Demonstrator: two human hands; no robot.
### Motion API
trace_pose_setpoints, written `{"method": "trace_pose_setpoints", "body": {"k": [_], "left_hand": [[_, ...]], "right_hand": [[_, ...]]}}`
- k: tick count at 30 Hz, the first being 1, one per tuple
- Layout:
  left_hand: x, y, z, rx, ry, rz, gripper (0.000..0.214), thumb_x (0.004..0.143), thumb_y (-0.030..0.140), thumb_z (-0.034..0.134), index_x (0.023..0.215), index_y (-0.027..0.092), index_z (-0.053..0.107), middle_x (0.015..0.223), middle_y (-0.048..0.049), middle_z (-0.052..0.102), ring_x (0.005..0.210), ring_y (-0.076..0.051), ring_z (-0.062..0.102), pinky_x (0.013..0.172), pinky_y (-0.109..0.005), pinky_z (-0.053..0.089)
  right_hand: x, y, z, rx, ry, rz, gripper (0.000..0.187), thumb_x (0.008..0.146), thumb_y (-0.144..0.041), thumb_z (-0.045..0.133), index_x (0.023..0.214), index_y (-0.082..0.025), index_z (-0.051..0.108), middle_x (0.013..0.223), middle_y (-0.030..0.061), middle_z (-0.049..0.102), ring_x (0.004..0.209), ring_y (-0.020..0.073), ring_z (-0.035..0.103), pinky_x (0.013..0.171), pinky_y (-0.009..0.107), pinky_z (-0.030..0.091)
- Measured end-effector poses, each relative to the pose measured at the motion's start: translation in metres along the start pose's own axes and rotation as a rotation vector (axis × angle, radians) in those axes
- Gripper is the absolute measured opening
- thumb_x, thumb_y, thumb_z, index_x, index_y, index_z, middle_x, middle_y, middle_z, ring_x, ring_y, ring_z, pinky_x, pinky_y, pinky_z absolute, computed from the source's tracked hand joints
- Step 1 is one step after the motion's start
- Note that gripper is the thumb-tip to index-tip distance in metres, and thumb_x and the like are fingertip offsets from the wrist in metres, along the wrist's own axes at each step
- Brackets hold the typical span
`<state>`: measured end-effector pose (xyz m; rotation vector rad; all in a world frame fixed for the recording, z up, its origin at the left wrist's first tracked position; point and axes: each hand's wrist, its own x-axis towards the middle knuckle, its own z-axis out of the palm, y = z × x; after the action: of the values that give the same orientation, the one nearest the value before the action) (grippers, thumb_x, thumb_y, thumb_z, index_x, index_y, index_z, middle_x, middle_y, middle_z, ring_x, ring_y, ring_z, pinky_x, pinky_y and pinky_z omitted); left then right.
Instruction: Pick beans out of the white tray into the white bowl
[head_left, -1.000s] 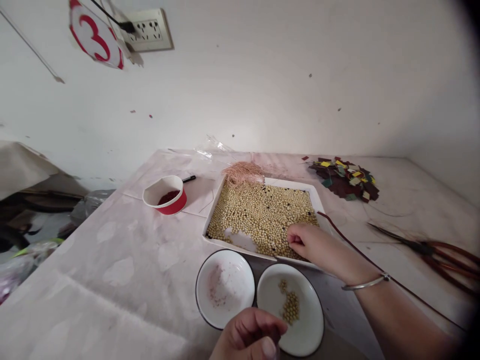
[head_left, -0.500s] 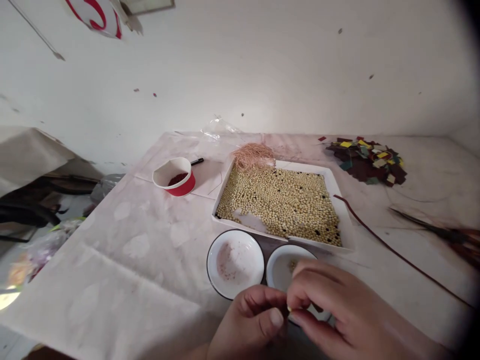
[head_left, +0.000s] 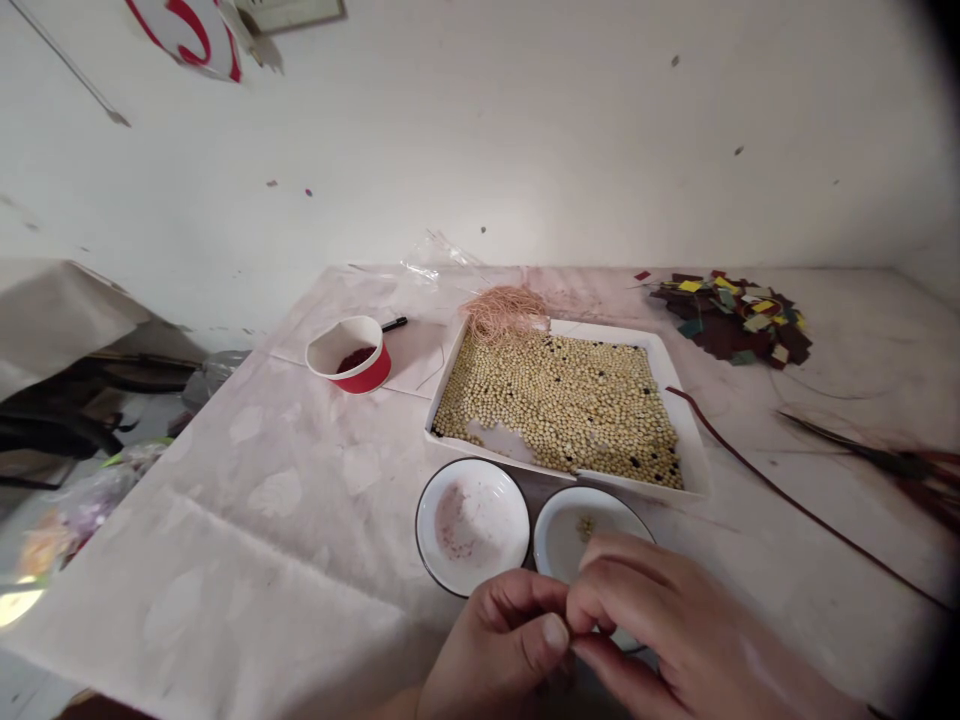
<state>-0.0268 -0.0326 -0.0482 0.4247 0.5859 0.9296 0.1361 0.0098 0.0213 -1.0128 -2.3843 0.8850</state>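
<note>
My left hand (head_left: 501, 648) and my right hand (head_left: 667, 630) meet at the bottom of the view, fingertips pinched together over the near edge of a white bowl (head_left: 564, 528) that holds a few yellow beads. Both hands are closed in a pinch; what they grip is too small to make out. Beside that bowl stands a second white bowl (head_left: 472, 525) with pink dust in it. Behind both bowls lies a white rectangular tray (head_left: 688, 440) filled with yellow beads and a few dark ones.
A red paper cup (head_left: 350, 354) with dark red contents stands left of the tray, a black pen behind it. A tangle of pink thread (head_left: 504, 306) lies at the tray's far corner. Coloured paper scraps (head_left: 735, 318) and dark cords (head_left: 862, 455) lie on the right.
My right hand left the tray of beads and came back to meet my left hand over the near bowl. The view shifted down and left.
</note>
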Motion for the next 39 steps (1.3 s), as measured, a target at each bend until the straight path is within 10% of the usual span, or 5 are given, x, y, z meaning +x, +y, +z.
{"method": "trace_pose_setpoints", "body": {"k": [13,20,39], "left_hand": [[-0.004,-0.001,-0.003,0.054,0.056,-0.037,0.034,0.067,0.046,0.076,0.090,0.021,0.074,0.052,0.0044,0.047,0.047,-0.005,0.040,0.049,-0.020,0.024],[-0.002,-0.003,-0.005,0.037,0.014,-0.028,0.033,0.068,0.044,0.077,0.091,0.021,0.074,0.054,0.0035,0.048,0.046,-0.004,0.040,0.048,-0.020,0.026],[0.001,-0.001,-0.002,-0.020,-0.009,-0.045,0.030,0.068,0.042,0.077,0.089,0.021,0.074,0.054,0.0043,0.044,0.047,-0.004,0.036,0.049,-0.021,0.024]], "right_hand": [[0.004,0.036,-0.014,-0.169,-0.140,0.227,0.017,0.080,-0.004,0.051,0.079,-0.020,0.056,0.081,0.0014,0.062,0.073,0.0177,0.059,0.064,0.030,0.044],[0.008,0.078,-0.035,-0.288,0.199,0.360,0.013,0.088,-0.020,0.046,0.093,-0.019,0.058,0.091,0.0079,0.065,0.079,0.0213,0.062,0.069,0.034,0.048],[0.053,0.117,-0.033,-0.406,-0.024,0.353,0.012,0.086,-0.019,0.060,0.074,-0.015,0.059,0.073,-0.0018,0.060,0.068,0.0138,0.057,0.065,0.030,0.047]]}}
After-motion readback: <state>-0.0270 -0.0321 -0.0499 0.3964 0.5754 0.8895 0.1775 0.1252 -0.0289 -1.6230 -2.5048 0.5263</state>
